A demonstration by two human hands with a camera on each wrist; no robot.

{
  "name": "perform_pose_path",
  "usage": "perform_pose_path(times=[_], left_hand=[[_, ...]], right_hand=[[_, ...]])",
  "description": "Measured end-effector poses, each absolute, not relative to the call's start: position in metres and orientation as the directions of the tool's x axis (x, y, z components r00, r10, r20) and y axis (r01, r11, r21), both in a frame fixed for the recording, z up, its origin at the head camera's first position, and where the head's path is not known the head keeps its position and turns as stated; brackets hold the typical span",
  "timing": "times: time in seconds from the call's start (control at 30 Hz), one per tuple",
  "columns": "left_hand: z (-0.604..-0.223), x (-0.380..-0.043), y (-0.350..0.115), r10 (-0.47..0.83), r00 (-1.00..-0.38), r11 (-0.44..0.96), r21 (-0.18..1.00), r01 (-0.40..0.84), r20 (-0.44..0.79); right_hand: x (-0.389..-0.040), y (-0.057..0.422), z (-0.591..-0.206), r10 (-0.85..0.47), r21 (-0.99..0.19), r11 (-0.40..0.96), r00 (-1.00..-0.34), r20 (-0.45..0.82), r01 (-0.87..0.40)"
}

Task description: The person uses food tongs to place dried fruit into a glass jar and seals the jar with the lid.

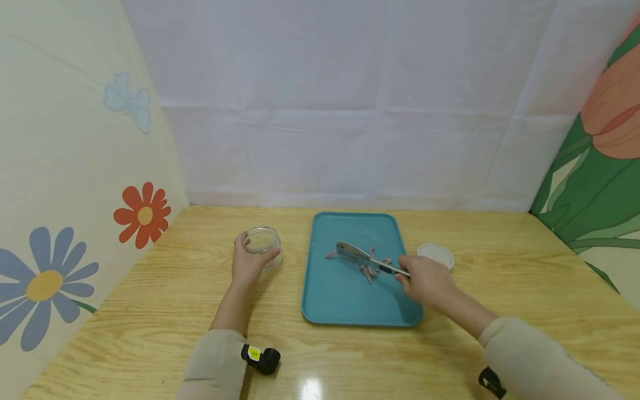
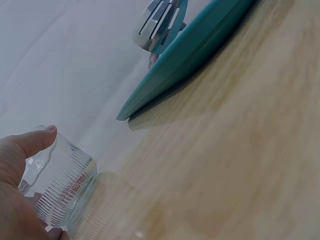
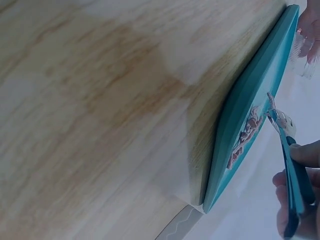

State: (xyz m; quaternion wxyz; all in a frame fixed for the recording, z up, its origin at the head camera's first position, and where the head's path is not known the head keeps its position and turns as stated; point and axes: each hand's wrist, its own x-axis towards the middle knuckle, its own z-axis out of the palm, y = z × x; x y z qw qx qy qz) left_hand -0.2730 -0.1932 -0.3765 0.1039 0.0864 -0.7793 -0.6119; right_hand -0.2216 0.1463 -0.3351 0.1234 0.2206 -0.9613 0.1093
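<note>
My left hand (image 1: 246,265) grips a clear ribbed glass jar (image 2: 67,182) from its left side, thumb near the rim. The jar stands uncovered on the table, and some reddish bits show through its wall in the left wrist view. In my right hand (image 1: 427,280) is a pair of metal tongs (image 1: 352,253) with slotted heads, held over the blue-green tray (image 1: 340,303). Beneath and around the tongs, thin pinkish meat-like strips (image 3: 245,137) lie on the tray. The tong heads come right down to a strip at the left of the pile.
A round white lid (image 1: 436,254) lies on the wooden table (image 1: 280,339) just right of the tray, behind my right hand. White cloth (image 1: 350,155) hangs along the back. Flower-patterned panels (image 1: 75,183) border the sides. A small black camera (image 1: 262,360) is on my left sleeve.
</note>
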Motion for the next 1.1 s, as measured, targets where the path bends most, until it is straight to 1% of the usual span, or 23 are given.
perform_pose_path(times=[0.33, 0.47, 0.87, 1.1], left_hand=[[-0.377, -0.273, -0.194, -0.268, -0.962, 0.233, 0.972, -0.009, 0.055], [-0.377, -0.273, -0.194, -0.269, -0.961, 0.235, 0.972, -0.007, 0.058], [-0.377, -0.274, -0.194, -0.27, -0.961, 0.24, 0.971, -0.01, 0.057], [-0.377, -0.273, -0.193, -0.264, -0.963, 0.229, 0.973, -0.01, 0.052]], right_hand=[[-0.226, 0.151, -0.328, -0.395, -0.147, 0.876, -0.857, 0.332, -0.46], [-0.231, 0.151, -0.323, -0.377, -0.139, 0.885, -0.858, 0.349, -0.445], [-0.24, 0.146, -0.299, -0.338, -0.19, 0.89, -0.88, 0.334, -0.414], [-0.245, 0.136, -0.285, -0.301, -0.215, 0.902, -0.901, 0.311, -0.376]])
